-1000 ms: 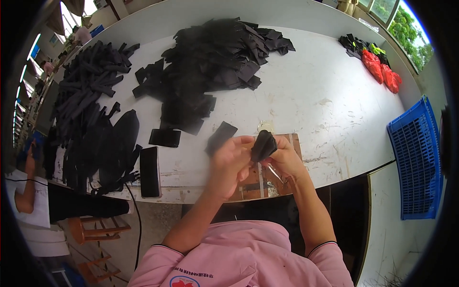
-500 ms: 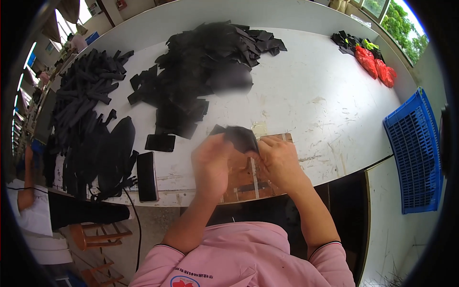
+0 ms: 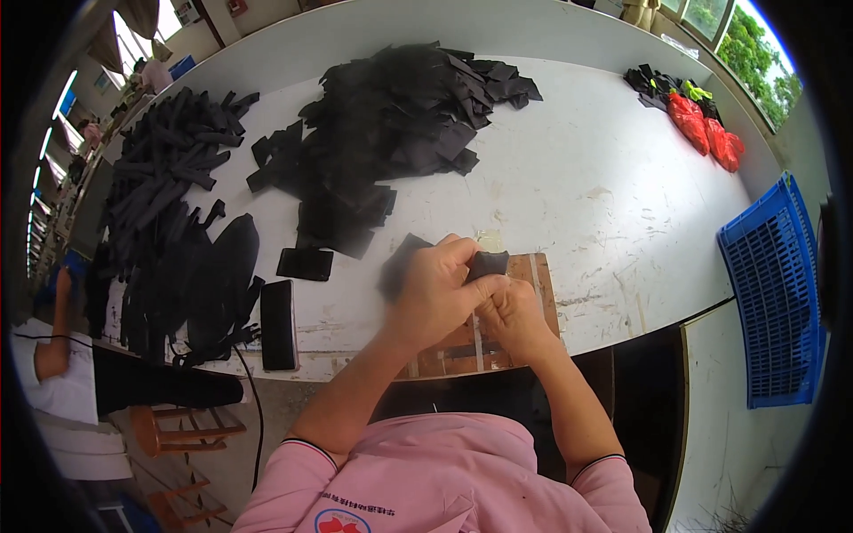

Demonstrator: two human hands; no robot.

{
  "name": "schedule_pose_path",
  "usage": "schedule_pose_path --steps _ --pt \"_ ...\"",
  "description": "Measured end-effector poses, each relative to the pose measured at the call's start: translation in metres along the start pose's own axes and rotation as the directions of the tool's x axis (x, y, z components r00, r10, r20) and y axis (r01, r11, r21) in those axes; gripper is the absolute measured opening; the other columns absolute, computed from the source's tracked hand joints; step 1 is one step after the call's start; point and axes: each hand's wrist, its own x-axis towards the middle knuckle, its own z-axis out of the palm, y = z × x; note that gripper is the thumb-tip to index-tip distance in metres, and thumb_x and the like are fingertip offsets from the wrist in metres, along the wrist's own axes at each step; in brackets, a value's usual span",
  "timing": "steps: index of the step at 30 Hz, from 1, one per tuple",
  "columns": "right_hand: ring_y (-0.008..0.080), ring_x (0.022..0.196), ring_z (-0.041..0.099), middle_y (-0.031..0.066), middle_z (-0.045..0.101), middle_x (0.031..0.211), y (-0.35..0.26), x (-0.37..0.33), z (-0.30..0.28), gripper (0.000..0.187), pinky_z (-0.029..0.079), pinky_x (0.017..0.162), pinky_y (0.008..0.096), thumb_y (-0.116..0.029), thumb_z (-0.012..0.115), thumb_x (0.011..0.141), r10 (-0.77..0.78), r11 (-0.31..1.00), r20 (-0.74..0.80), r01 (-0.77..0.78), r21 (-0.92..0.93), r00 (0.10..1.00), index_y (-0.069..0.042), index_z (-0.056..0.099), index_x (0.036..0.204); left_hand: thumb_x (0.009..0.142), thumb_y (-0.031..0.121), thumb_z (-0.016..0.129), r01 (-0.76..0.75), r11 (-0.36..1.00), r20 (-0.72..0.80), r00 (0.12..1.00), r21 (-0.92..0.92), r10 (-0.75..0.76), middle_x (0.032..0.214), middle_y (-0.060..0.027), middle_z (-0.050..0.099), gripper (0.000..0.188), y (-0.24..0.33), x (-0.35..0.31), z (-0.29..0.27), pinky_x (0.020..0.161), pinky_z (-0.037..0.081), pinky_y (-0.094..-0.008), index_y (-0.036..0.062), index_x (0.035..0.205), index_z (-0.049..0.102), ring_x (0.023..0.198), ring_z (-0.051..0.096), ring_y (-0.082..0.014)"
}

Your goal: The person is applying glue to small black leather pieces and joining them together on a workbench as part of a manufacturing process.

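Both hands meet over a brown board (image 3: pixel 454 359) at the near edge of the white table (image 3: pixel 551 178). A dark fabric piece (image 3: pixel 489 264) is pinched between them, its folded end standing up between the fingers. More of the dark cloth, blurred, spreads out to the left behind my left hand (image 3: pixel 437 291). That hand is closed on the fabric, its thumb reaching across to the right. My right hand (image 3: pixel 515 320) grips the same piece from the right, fingers curled in. The hands hide how the piece is folded.
A big heap of flat black fabric pieces (image 3: pixel 382 115) lies at the far middle. Rolled black pieces (image 3: pixel 169 147) fill the left, beside a phone (image 3: pixel 278 324) and a small black rectangular thing (image 3: pixel 305 264). Red plastic bags (image 3: pixel 689 124) and a blue crate (image 3: pixel 771 298) are right.
My left hand has moved right and up against my right hand. The fabric, earlier spread between the hands, now shows a bunched end, with cloth trailing left.
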Motion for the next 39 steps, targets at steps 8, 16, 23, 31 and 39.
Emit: schedule_pose_path --steps 8,16,23,31,39 --pt "0.0309 0.064 0.056 0.0137 0.057 0.067 -0.028 0.005 -0.016 0.015 0.045 0.055 0.038 -0.02 0.057 0.077 0.028 0.992 0.018 -0.026 -0.123 0.999 -0.005 0.058 0.073 0.082 0.006 0.055 -0.166 0.941 -0.119 0.984 -0.295 0.137 0.08 -0.0052 0.059 0.014 0.013 -0.014 -0.001 0.067 0.043 -0.0219 -0.0034 0.093 0.057 0.072 0.053 -0.009" --pt "0.0345 0.055 0.046 0.0152 0.049 0.061 -0.022 0.009 -0.003 0.024 0.038 0.05 0.0377 -0.024 0.054 0.082 -0.056 0.977 0.045 0.064 -0.205 0.997 -0.001 0.053 0.076 0.083 0.005 0.05 -0.252 0.72 -0.288 0.954 -0.646 0.076 0.087 -0.0064 0.058 0.016 -0.02 -0.019 -0.011 0.075 0.04 -0.0244 -0.0048 0.092 0.058 0.082 0.053 -0.0121" --pt "0.0261 0.052 0.052 0.01 0.052 0.058 -0.06 0.017 -0.039 0.021 0.041 0.049 0.0322 -0.021 0.053 0.083 -0.129 0.991 -0.03 0.128 -0.025 0.991 -0.003 0.057 0.075 0.084 0.009 0.052 -0.208 0.973 -0.45 0.881 -0.096 0.144 0.086 -0.007 0.061 0.017 -0.033 -0.016 -0.029 0.075 0.041 -0.0214 -0.0022 0.096 0.057 0.08 0.054 -0.0086" --pt "0.013 0.047 0.044 0.0069 0.047 0.053 -0.024 -0.086 -0.048 0.044 0.037 0.046 0.0249 -0.032 0.042 0.09 0.253 0.901 -0.579 0.03 0.434 0.775 0.001 0.048 0.062 0.068 0.018 0.066 0.391 0.622 -0.504 0.864 0.678 0.006 0.096 -0.0123 0.054 0.034 -0.146 -0.006 -0.07 0.078 0.039 -0.039 0.0041 0.097 0.055 0.091 0.048 -0.0307" --pt "0.0171 0.049 0.055 0.0113 0.056 0.059 0.099 -0.253 0.028 0.039 0.044 0.046 0.0265 -0.031 0.049 0.086 0.937 0.242 -0.265 -0.97 0.019 0.228 0.007 0.055 0.08 0.073 0.011 0.063 0.17 0.979 -0.523 0.828 -0.108 -0.202 0.075 -0.0063 0.059 0.012 -0.147 0.001 -0.076 0.054 0.044 -0.0338 0.0027 0.073 0.055 0.06 0.056 -0.0222"
